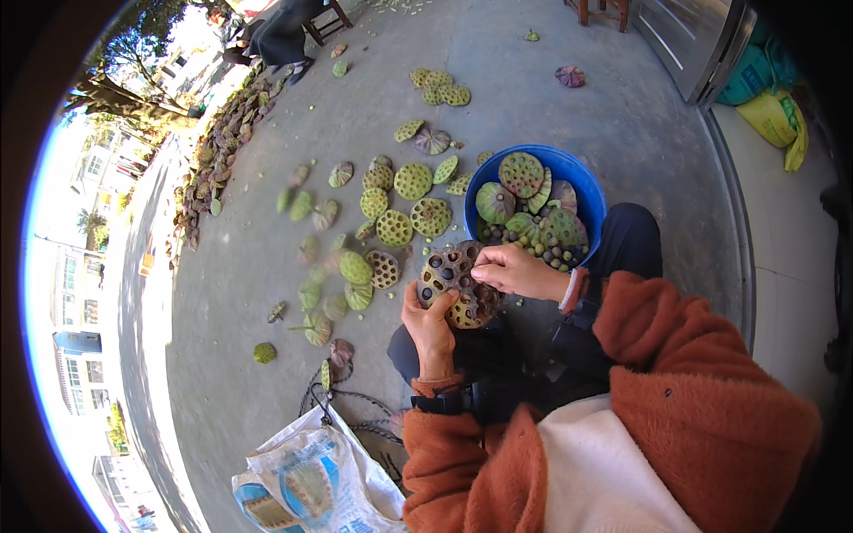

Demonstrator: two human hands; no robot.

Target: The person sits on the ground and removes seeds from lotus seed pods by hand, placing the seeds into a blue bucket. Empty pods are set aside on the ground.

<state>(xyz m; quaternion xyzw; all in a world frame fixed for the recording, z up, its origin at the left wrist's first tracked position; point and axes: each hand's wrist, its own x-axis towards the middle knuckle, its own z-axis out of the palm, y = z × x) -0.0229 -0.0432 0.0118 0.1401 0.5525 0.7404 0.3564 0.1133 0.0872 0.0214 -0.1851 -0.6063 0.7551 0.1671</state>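
Note:
A large, brownish dried lotus seed pod [460, 283], with dark seeds in some of its holes, is held above my lap. My left hand [430, 326] grips it from the lower left, the thumb across its face. The thumb and bent forefinger of my right hand [516, 270] touch the pod's upper right part; whether a seed is pinched between them is hidden. Just beyond my right hand stands a blue plastic bucket [595, 180]. Inside it lie green and purplish pods [521, 174] over loose green and dark lotus seeds [552, 253].
Many green lotus pods [394, 228] lie scattered on the concrete floor [226, 320] left of the bucket. A printed woven sack [320, 473] and a dark cord [366, 394] lie at lower left. A pod heap [223, 140] lines the far left edge. A seated person [283, 33] is beyond.

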